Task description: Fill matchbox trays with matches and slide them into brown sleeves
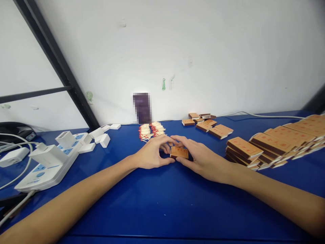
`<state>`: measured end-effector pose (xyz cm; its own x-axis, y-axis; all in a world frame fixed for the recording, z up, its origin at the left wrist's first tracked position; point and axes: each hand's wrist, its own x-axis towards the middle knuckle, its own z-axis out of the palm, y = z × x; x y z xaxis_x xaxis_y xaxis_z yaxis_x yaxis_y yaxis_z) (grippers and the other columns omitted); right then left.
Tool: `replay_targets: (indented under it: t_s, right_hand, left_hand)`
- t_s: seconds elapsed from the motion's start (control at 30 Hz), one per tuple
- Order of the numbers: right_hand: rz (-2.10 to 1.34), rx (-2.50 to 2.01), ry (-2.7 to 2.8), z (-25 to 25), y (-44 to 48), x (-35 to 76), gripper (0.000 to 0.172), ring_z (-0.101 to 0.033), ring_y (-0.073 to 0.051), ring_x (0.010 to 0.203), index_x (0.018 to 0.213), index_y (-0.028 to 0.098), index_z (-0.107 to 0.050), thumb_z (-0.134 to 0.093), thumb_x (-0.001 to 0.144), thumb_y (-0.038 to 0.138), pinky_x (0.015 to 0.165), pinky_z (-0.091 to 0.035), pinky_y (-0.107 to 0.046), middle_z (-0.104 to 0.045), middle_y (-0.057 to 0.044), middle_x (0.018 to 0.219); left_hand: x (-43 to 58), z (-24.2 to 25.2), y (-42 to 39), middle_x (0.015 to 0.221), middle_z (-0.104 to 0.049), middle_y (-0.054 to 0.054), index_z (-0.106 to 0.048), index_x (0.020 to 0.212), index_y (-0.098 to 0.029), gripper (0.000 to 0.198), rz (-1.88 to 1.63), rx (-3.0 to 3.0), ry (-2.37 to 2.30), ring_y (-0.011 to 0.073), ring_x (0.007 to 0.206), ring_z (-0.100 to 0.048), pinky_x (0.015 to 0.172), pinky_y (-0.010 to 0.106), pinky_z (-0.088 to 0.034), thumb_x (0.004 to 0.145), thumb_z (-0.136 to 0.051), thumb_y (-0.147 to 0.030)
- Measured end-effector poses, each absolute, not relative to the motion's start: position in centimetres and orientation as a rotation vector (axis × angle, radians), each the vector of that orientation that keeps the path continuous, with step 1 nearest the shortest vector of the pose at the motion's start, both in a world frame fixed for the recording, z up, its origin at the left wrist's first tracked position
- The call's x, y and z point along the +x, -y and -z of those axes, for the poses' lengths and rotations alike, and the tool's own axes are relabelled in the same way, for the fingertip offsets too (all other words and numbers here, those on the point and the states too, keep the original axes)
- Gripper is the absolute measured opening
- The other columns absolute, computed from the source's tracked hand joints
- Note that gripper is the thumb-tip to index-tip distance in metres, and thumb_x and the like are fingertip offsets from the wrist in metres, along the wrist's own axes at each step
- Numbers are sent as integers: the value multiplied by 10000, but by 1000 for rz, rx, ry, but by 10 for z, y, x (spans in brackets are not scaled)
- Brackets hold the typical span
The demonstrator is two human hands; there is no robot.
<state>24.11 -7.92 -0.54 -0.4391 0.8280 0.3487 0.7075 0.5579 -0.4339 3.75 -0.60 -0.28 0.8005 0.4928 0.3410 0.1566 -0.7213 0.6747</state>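
Note:
Between my two hands is a small orange-brown matchbox (179,153) with dark sides, low over the blue table. My right hand (203,157) grips its right part, thumb on the near side and fingers on the far side. At its left end, my left hand (154,152) has its thumb and curled fingertips closed on the box; part of the fingers is hidden. Just beyond my left hand lie two bunches of matches, a left bunch (145,131) and a right bunch (157,128), pale sticks with red heads.
Matchboxes lie loosely (203,126) at the back right, and a large stacked group (276,139) spreads along the right. Small white boxes (103,139) and a power strip (48,173) with plugs and cables stand left. A blurred dark rectangle (142,108) leans against the wall.

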Motion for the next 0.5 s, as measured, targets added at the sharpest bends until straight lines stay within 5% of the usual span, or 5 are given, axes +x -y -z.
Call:
replay_targets:
  t_s: [0.5]
  right_hand:
    - [-278, -1177, 2281, 8, 76, 242, 535, -543, -243, 1203, 1418, 262, -316, -520, 923, 275, 962, -480, -428, -551, -96, 1326]
  left_hand:
    - [38, 3, 6, 935, -604, 40, -598, 1105, -174, 347, -688, 2436, -488, 142, 815, -574, 774, 289, -512, 765, -662, -199]
